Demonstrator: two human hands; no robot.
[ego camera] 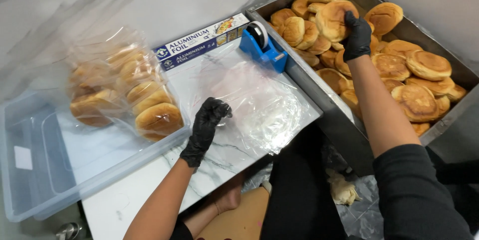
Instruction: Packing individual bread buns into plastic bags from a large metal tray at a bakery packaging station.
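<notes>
Marble surface (149,190) carries a clear plastic bag (259,103), pinched at its near-left edge by the left hand (207,122). Far right, the right hand (357,35) grips a bun (332,19) over the steel tray (319,95), well apart from the bag.

Light: bright, even, from overhead
Shadows: soft, faint
Glare: on the clear plastic bags (259,105)
Focus: sharp; edges slightly warped

Single head-worn view, looking steeply down from above the person's own arms, at close range. Marble-topped table (149,190) fills frame centre and lower left; metal tray (319,95) of buns runs into the upper right corner; clear plastic bin (30,180) at left edge. Lap and floor along the bottom.
</notes>
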